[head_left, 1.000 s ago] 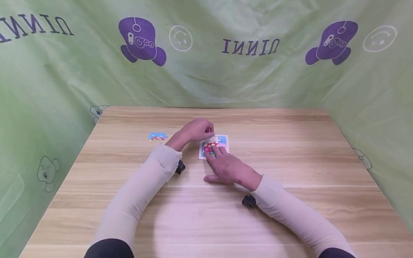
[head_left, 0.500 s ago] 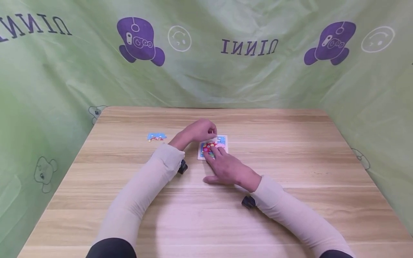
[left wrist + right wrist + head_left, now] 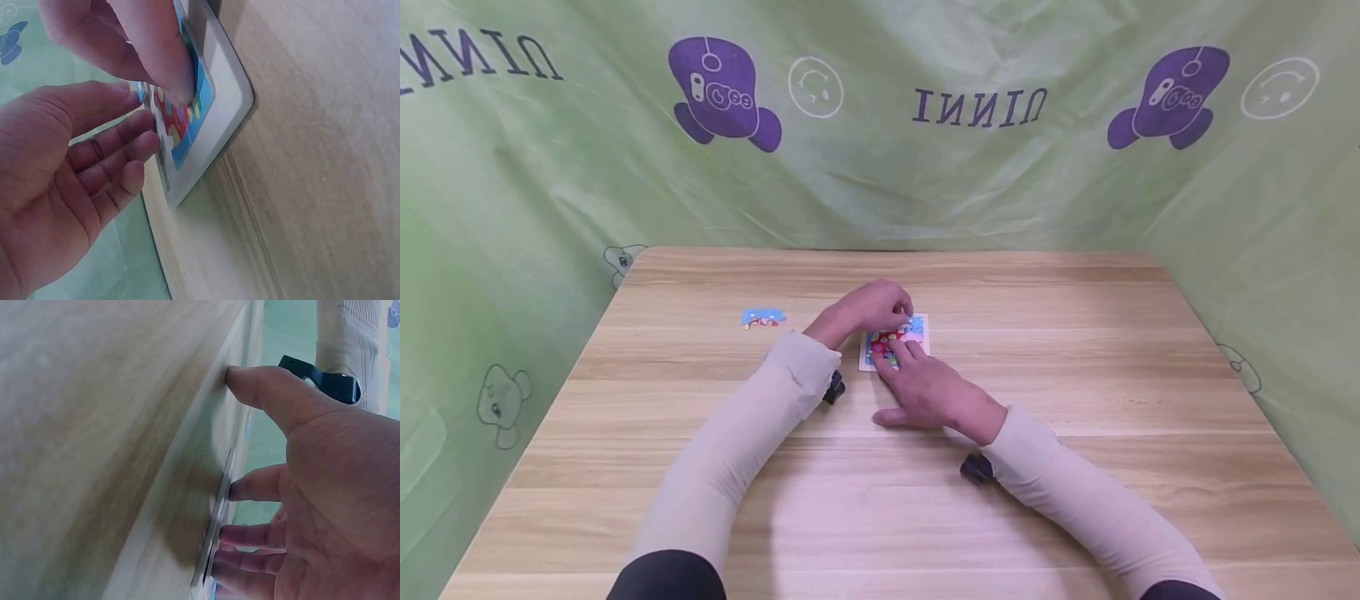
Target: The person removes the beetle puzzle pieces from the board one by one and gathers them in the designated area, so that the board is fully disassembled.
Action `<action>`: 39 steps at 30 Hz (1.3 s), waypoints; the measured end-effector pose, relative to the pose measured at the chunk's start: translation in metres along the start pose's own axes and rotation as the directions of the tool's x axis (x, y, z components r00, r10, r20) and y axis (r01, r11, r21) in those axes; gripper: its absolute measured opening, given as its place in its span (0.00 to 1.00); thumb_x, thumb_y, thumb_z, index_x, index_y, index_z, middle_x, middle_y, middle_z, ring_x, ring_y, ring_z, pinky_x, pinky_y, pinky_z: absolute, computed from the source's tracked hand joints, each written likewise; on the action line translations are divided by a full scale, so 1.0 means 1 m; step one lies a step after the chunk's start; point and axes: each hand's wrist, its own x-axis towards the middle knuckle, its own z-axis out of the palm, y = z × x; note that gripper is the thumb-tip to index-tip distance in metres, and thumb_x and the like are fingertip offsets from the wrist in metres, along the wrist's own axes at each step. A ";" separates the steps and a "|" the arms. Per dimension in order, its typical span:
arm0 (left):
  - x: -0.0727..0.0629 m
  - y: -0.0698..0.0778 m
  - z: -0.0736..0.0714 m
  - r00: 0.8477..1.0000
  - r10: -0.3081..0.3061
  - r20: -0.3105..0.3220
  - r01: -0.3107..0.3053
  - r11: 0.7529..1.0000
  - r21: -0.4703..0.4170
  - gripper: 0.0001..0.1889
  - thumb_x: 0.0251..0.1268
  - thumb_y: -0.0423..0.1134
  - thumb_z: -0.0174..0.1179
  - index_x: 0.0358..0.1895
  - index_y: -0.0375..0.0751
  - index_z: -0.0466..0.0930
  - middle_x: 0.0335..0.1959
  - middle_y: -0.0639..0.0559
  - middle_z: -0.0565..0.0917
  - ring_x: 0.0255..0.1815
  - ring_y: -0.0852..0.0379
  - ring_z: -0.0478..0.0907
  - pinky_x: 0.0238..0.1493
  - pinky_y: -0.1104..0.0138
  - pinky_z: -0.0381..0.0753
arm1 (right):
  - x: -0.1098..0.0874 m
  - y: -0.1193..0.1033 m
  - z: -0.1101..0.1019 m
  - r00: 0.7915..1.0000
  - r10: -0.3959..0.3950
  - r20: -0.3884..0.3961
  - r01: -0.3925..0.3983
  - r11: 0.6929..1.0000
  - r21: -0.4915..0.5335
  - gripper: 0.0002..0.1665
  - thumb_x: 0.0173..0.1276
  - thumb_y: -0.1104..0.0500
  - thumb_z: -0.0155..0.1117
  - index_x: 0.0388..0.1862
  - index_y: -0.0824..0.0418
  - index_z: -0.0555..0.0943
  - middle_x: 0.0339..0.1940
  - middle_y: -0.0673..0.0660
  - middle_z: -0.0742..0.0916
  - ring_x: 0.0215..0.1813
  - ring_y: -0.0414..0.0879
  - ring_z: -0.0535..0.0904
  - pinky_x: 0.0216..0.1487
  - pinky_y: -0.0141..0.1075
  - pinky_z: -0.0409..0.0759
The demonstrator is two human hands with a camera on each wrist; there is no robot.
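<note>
A small jigsaw puzzle in a white-framed tray lies near the middle of the table, with blue pieces and a red dotted picture in it. My left hand is over its far edge. In the left wrist view, thumb and forefinger pinch a small blue puzzle piece, mostly hidden by the fingers, close over the tray. The other fingers are loosely bent at the rim. From the near side, my right hand rests straight fingertips on the puzzle, its thumb out on the tabletop.
To the left on the wooden table lie loose blue and red puzzle pieces. A black wrist camera sits under the left cuff, another under the right. Green printed cloth hangs behind and beside the table.
My left hand has moved a little to the right along the tray's far edge, keeping its pinch. The right hand has stayed put on the puzzle.
</note>
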 end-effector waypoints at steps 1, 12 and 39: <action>0.000 0.000 0.000 1.000 0.001 0.002 -0.001 1.000 -0.001 0.11 0.75 0.38 0.60 0.52 0.39 0.87 0.36 0.50 0.83 0.35 0.55 0.77 0.42 0.65 0.76 | 0.000 0.000 0.000 1.000 -0.002 -0.001 0.002 1.000 -0.002 0.55 0.69 0.31 0.64 0.79 0.66 0.62 0.75 0.73 0.65 0.74 0.67 0.63 0.70 0.51 0.70; 0.001 0.001 0.004 1.000 -0.011 -0.013 0.011 1.000 -0.023 0.07 0.76 0.39 0.62 0.49 0.41 0.85 0.40 0.52 0.83 0.41 0.55 0.78 0.47 0.65 0.78 | 0.000 0.002 0.001 1.000 -0.014 -0.020 0.014 1.000 -0.025 0.55 0.68 0.30 0.64 0.79 0.66 0.63 0.72 0.73 0.67 0.69 0.67 0.67 0.67 0.51 0.73; 0.004 0.000 0.005 0.999 -0.008 -0.034 0.006 0.999 -0.039 0.04 0.74 0.38 0.63 0.43 0.42 0.84 0.35 0.51 0.83 0.36 0.55 0.79 0.40 0.66 0.78 | 0.002 0.007 -0.001 0.999 -0.028 -0.032 0.027 0.999 -0.025 0.50 0.64 0.33 0.67 0.75 0.62 0.71 0.71 0.72 0.69 0.59 0.70 0.70 0.61 0.54 0.75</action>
